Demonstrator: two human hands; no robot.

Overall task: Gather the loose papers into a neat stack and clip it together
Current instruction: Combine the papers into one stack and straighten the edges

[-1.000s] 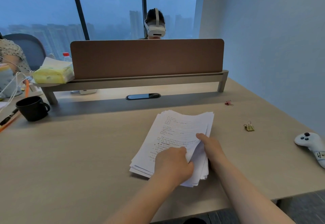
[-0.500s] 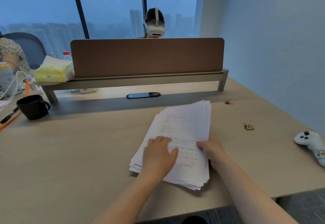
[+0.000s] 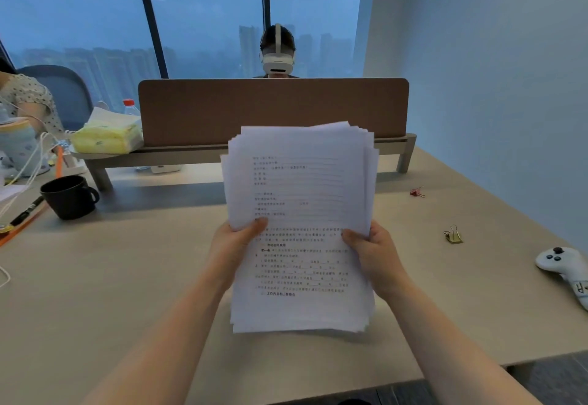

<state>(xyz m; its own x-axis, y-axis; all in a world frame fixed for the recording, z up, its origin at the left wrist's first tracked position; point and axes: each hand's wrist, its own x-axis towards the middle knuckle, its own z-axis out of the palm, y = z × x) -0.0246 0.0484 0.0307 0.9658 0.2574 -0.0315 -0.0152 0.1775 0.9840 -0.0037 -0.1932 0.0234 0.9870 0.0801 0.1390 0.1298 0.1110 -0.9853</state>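
Lifted off the worktop point(image 3: 127, 277) since a moment ago, when both hands pressed them flat, the papers point(image 3: 302, 213) now stand nearly upright in front of the person, with their lower edge close above the surface or resting on it; I cannot tell which. The sheets are not squared: corners fan out along the top and right edges. Behind them runs a brown divider panel point(image 3: 197, 108), and beyond it sits another person wearing a white headset point(image 3: 277, 62).

The left hand point(image 3: 234, 245) grips the left edge of the papers, thumb on the printed front, fingers hidden behind. The right hand point(image 3: 372, 252) clamps the right edge the same way, thumb pressed on the front.

At the far left a black mug point(image 3: 68, 196) stands on the worktop, well apart from the papers. A white controller point(image 3: 564, 266) lies near the right edge. Between it and the papers sits a gold binder clip point(image 3: 453, 235), untouched, and a smaller red binder clip point(image 3: 416, 192) lies further back.
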